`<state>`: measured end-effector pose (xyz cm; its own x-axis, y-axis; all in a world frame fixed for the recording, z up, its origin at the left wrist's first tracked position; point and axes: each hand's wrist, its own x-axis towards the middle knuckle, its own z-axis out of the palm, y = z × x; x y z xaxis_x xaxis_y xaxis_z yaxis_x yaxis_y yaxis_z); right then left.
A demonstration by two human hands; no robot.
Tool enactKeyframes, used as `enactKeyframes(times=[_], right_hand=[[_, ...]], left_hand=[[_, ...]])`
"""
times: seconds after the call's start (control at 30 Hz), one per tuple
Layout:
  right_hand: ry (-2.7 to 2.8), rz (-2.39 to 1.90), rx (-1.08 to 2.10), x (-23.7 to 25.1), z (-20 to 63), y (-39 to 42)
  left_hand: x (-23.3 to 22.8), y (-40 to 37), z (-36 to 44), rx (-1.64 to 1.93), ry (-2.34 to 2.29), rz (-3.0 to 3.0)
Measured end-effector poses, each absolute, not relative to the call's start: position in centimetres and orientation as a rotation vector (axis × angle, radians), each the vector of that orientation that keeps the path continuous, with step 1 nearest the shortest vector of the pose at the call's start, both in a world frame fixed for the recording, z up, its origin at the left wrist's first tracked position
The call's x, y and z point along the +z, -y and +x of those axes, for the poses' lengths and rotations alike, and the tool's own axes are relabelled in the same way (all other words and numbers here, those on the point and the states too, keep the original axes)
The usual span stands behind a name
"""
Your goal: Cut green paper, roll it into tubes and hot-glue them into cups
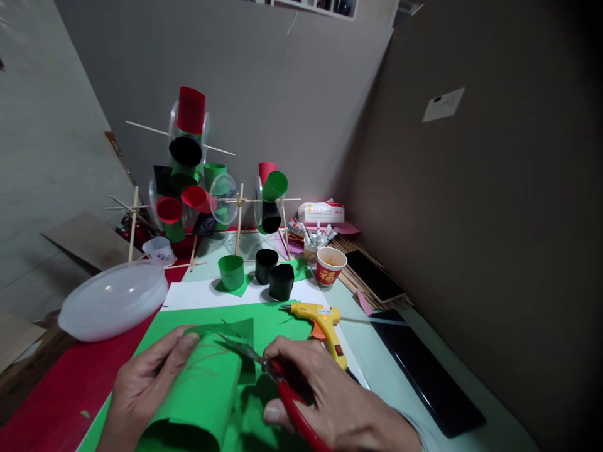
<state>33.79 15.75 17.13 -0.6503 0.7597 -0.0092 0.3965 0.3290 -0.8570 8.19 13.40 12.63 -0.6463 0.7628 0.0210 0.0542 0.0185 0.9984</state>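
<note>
Over the desk (381, 371), the left hand (151, 376) pinches the green paper roll (207, 376), its long axis running forward, while the right hand (327, 392)'s grip holds scissors (272, 369), blades (247, 352) angled left at the roll's far end.

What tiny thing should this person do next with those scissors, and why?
Probably make one short, careful snip: the right hand grips the scissors with their blades right at the rolled green paper, and the left hand already pinches that roll near its far end, which should help keep it steady.
</note>
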Motion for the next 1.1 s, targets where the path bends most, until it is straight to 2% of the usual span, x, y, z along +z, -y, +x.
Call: enactKeyframes(times=[0.37, 1.1], right_hand=[[2.223, -0.953, 1.135, 16.5, 33.8, -15.7], [2.221, -0.808, 0.951, 15.2, 33.5, -16.0]], left_hand=[[12.3, -14.2, 6.6, 1.552, -1.629, 0.597], [13.5, -13.2, 8.3, 1.571, -1.554, 0.745]])
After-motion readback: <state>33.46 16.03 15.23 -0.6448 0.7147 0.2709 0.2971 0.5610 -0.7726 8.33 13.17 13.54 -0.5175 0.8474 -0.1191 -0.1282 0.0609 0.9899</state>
